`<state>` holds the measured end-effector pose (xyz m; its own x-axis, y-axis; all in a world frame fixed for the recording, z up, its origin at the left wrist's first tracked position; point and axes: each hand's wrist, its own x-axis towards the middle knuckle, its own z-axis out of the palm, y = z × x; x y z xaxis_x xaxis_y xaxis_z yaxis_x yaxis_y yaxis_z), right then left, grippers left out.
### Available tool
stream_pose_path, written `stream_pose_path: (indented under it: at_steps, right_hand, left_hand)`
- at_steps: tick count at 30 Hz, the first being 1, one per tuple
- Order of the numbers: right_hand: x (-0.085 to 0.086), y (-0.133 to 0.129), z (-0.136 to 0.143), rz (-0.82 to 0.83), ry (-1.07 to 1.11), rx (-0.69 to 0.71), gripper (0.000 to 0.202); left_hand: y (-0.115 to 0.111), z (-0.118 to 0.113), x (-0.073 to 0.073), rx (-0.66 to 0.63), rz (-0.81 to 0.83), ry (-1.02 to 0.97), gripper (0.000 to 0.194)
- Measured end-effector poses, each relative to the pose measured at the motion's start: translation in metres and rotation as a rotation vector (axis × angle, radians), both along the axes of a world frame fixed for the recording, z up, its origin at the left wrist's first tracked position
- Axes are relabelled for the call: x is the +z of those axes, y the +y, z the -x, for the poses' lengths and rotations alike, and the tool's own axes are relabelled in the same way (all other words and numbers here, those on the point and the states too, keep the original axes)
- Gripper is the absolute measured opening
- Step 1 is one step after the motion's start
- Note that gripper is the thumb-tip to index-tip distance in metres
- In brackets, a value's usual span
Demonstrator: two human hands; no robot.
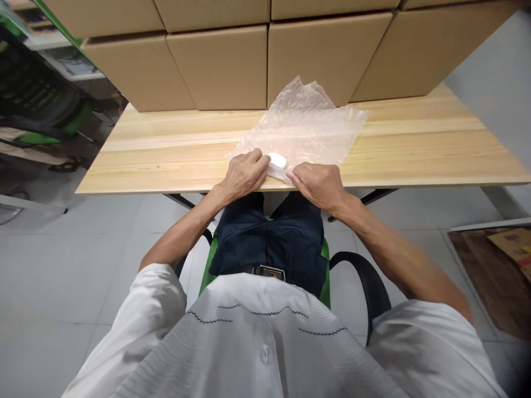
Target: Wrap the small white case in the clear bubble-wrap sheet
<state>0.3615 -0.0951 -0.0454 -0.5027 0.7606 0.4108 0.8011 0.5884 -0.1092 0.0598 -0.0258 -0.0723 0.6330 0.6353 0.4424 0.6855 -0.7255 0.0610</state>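
A sheet of clear bubble wrap [311, 130] lies spread over the wooden table, its far corner up against the cardboard boxes. On its near part rests a small white rounded object [277, 160], whose kind I cannot make out. My left hand [246, 171] is closed on the near left part of the wrap, just beside the white object. To the right of that object, my right hand [318, 183] pinches the near edge of the wrap between thumb and fingers. Some of the wrap's near edge is hidden under both hands.
Stacked cardboard boxes [218, 69] line the back of the wooden table [166, 143]. The table's front edge runs just before my lap. A chair armrest [360, 287] is at my right side. At the far left stands another chair [45, 94].
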Motion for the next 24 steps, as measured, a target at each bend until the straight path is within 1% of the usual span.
stream_pose_path:
  at_steps: [2, 5, 9, 13, 16, 20, 22, 24]
  right_hand:
    - [0.001, -0.004, -0.005, -0.003, -0.031, 0.038, 0.051]
    - [0.001, -0.01, -0.015, 0.002, -0.07, 0.077, 0.052]
    - [0.0, -0.016, -0.025, 0.004, -0.073, 0.113, 0.049]
    - [-0.001, -0.02, -0.034, -0.053, -0.105, 0.135, 0.055]
    - [-0.006, -0.024, -0.046, -0.055, -0.104, 0.139, 0.055]
    - [-0.015, -0.031, -0.068, -0.053, -0.062, 0.117, 0.054]
    - [-0.014, -0.034, -0.077, -0.031, -0.012, 0.127, 0.054]
    - [-0.007, -0.034, -0.08, 0.004, 0.052, 0.112, 0.06]
  left_hand:
    - [0.002, 0.004, -0.001, 0.0, -0.04, 0.042, 0.016]
    - [0.003, 0.018, -0.001, 0.01, -0.073, 0.061, 0.01]
    - [-0.003, 0.041, 0.0, -0.009, -0.095, 0.041, 0.016]
    - [-0.012, 0.059, -0.001, -0.052, -0.156, 0.069, 0.024]
    - [-0.023, 0.065, -0.004, -0.104, -0.123, 0.046, 0.027]
    - [-0.038, 0.068, -0.011, -0.18, -0.08, -0.018, 0.031]
    - [-0.042, 0.068, -0.015, -0.185, -0.084, -0.023, 0.033]
    - [-0.044, 0.068, -0.017, -0.178, -0.083, -0.03, 0.032]
